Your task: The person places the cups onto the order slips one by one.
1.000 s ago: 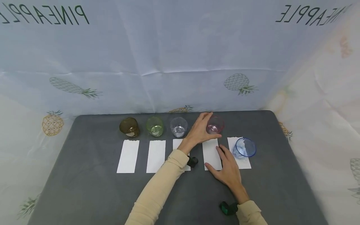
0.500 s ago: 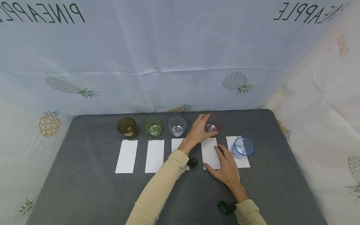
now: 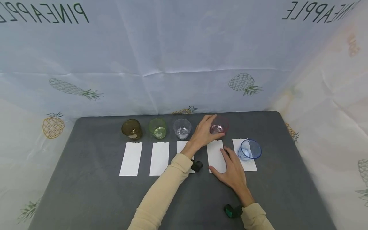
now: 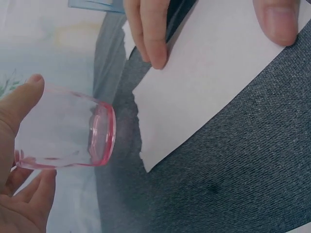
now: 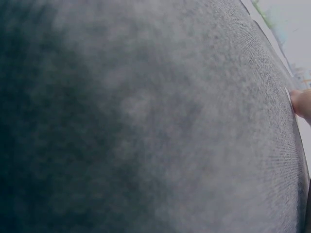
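My left hand [image 3: 204,132] grips a pink-tinted drinking glass [image 3: 219,126] near the table's far edge. In the left wrist view, its thumb lies along one side of the pink glass [image 4: 68,128] and the fingers curl round the opposite side. Whether the base touches the table is hard to tell. Just in front lies a white paper strip [image 3: 216,156], and my right hand [image 3: 234,172] rests on it, thumb and fingers spread and fairly straight at its edges. The right wrist view is mostly blurred tabletop, with only a thumb [image 5: 302,103] at the right edge.
A blue glass [image 3: 250,150] stands on the rightmost paper strip [image 3: 248,165]. To the left, brown [image 3: 131,129], green [image 3: 157,128] and clear [image 3: 182,129] glasses stand in a row behind more strips [image 3: 130,159]. A pineapple-print curtain [image 3: 184,57] hangs behind the grey table [image 3: 86,191].
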### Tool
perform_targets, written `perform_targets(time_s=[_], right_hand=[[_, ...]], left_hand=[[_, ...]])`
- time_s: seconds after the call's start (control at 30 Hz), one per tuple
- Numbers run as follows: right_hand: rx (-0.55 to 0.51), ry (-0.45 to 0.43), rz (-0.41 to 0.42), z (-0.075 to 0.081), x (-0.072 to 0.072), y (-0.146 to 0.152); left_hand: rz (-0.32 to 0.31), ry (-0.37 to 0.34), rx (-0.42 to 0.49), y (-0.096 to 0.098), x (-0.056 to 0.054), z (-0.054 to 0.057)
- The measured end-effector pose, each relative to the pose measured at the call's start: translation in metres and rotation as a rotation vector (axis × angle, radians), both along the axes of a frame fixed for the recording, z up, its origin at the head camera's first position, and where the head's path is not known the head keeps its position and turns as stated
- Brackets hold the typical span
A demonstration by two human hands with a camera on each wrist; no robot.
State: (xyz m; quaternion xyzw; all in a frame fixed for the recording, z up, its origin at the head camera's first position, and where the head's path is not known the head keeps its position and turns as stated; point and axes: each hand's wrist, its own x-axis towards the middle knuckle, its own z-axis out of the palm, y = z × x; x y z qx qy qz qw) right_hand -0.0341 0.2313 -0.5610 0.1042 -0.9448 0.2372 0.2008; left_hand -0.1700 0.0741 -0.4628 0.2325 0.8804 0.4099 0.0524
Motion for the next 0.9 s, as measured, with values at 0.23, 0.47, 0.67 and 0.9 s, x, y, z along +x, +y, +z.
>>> perform_targets(time_s=[0.23, 0.47, 0.67, 0.9], right_hand=[[-0.007, 0.025, 0.003, -0.001, -0.001, 0.0], [-0.009, 0.008, -0.003, -0.001, 0.0, 0.0], [-0.01, 0.021, -0.005, -0.002, 0.001, 0.0], [-0.017, 0.028, 0.015, -0.001, -0.001, 0.0]], left_hand=[[-0.006, 0.054, 0.017, -0.003, 0.004, 0.008], [-0.01, 0.068, 0.038, -0.006, 0.012, 0.012], [-0.027, 0.091, 0.055, -0.007, 0.025, 0.009], [-0.027, 0.104, 0.072, -0.01, 0.038, 0.007]])
